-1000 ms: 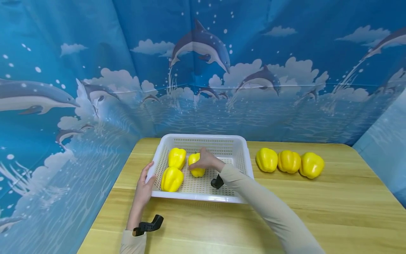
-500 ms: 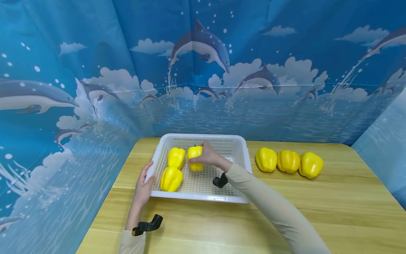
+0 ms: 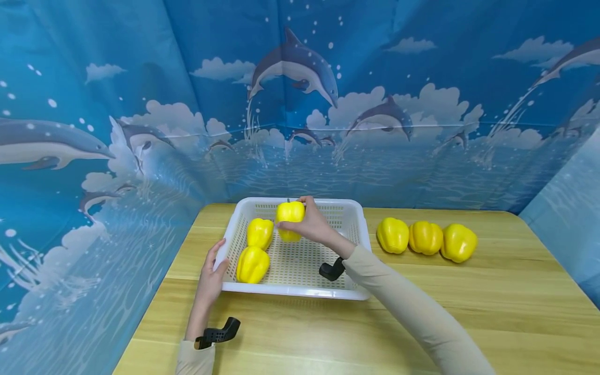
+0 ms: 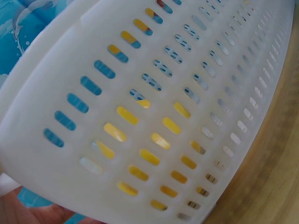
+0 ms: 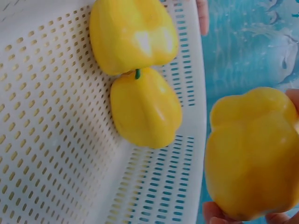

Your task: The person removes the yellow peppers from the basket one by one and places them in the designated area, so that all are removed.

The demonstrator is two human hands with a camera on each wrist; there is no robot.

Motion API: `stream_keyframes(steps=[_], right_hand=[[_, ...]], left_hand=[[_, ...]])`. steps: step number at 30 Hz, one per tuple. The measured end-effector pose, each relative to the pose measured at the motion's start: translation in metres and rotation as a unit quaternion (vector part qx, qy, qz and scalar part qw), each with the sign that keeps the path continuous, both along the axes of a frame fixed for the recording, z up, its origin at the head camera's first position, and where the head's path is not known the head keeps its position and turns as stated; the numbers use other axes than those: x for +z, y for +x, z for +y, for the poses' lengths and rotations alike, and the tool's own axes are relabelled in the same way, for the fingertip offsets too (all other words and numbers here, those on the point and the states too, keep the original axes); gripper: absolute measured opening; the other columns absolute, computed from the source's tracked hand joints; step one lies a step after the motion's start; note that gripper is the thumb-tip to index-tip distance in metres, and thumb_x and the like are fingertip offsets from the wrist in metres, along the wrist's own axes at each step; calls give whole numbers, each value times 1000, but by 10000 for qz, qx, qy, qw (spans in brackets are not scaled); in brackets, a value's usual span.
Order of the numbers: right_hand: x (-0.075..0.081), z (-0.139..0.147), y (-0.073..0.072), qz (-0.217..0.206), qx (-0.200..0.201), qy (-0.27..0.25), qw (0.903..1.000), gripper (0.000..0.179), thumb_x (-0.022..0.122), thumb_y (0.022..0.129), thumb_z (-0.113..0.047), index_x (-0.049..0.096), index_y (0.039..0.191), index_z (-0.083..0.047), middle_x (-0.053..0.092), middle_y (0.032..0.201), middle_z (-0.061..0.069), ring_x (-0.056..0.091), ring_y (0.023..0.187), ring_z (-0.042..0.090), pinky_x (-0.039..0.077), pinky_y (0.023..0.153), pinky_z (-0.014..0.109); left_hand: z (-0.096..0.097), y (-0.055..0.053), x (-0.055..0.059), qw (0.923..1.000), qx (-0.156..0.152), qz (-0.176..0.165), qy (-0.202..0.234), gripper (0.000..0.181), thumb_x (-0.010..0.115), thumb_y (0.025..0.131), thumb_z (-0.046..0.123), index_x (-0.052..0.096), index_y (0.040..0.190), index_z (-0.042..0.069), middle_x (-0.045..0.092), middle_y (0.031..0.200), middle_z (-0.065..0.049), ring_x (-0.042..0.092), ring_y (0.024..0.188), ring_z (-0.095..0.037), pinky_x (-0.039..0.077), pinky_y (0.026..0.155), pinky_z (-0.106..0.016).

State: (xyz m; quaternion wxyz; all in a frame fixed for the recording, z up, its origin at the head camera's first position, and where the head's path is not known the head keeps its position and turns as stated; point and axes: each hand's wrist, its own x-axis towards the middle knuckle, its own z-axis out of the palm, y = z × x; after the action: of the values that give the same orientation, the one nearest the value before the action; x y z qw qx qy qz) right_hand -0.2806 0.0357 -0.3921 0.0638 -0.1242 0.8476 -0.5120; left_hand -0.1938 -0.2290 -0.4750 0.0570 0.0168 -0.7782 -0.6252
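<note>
My right hand (image 3: pixel 315 224) grips a yellow bell pepper (image 3: pixel 290 212) with its stem up, held over the back part of a white plastic basket (image 3: pixel 295 290). In the right wrist view, fingertips (image 5: pixel 216 212) show at the edges of that same pepper. Two more yellow bell peppers (image 3: pixel 260 233) (image 3: pixel 253 264) lie inside the basket along its left side. The basket's left rim is gripped by my left hand (image 3: pixel 211 278), thumb on the inner side. Slotted basket wall (image 4: pixel 140 107) fills most of the left wrist view, with some fingers (image 4: pixel 46 213) at the lower left.
Three yellow bell peppers (image 3: pixel 425 238) stand in a row on the wooden table (image 3: pixel 469 312), right of the basket. A blue curtain (image 3: pixel 187 172) printed with dolphins hangs behind and at the sides. Each wrist wears a black camera mount (image 3: pixel 220 333).
My right hand has raised the bell pepper from the basket floor, moving up and toward the back. The left hand keeps its place on the rim.
</note>
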Motion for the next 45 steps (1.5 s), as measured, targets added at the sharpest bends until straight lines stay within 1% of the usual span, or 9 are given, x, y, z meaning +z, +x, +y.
stream_keyframes(steps=[5,11,18,23,30,35,37,45], right_hand=[[4,5,6,231,-107,-253,9994,80,80,71,-44,34,128,-13,47,114,11,55,92,26,51,69,36],[10,13,14,452,-202,-492,9976,80,79,72,-45,33,129,-14,45,116,10,55,94,26,51,68,37],[17,24,24,635,-242,-801,9945,76,79,75,-38,33,130,-13,42,120,11,53,95,29,51,70,38],[22,35,31,716,-379,-858,9930,76,78,77,-36,32,133,-14,38,122,12,50,98,31,50,71,38],[26,55,44,826,-708,-749,9912,77,77,76,-43,33,134,-17,35,126,10,45,101,32,50,70,40],[25,70,53,962,-932,-820,9876,74,75,79,-39,33,135,-17,29,129,12,41,100,31,47,71,41],[24,77,56,1016,-1002,-922,9855,73,75,80,-35,33,136,-16,27,131,12,40,101,32,46,73,42],[18,103,66,1335,-1501,-939,9751,74,74,81,-33,32,139,-14,28,131,15,40,102,31,43,77,43]], left_hand=[[-1,-1,0,10000,34,-32,38,51,40,99,6,31,148,19,30,149,-13,37,128,-33,32,101,-51],[-1,-1,-1,10000,28,-52,39,51,39,100,7,31,148,20,28,150,-13,36,129,-33,31,101,-52],[-1,0,-1,10000,26,-38,37,51,39,99,6,31,148,19,28,150,-13,35,129,-33,30,101,-52],[0,-1,0,10000,34,-57,34,51,39,99,6,31,148,20,28,150,-13,35,130,-33,31,102,-52],[0,-1,0,9999,47,-122,23,51,39,100,7,31,148,21,27,151,-12,35,130,-33,30,102,-53],[0,-1,0,9999,34,-108,29,51,39,100,7,31,148,20,28,150,-13,36,129,-33,31,101,-52],[-1,-1,0,9999,34,-98,33,51,39,100,7,31,148,20,28,150,-13,36,129,-33,31,101,-52],[-1,-1,-1,9999,47,-110,66,51,39,100,6,31,148,20,29,149,-13,38,128,-33,33,100,-51]])
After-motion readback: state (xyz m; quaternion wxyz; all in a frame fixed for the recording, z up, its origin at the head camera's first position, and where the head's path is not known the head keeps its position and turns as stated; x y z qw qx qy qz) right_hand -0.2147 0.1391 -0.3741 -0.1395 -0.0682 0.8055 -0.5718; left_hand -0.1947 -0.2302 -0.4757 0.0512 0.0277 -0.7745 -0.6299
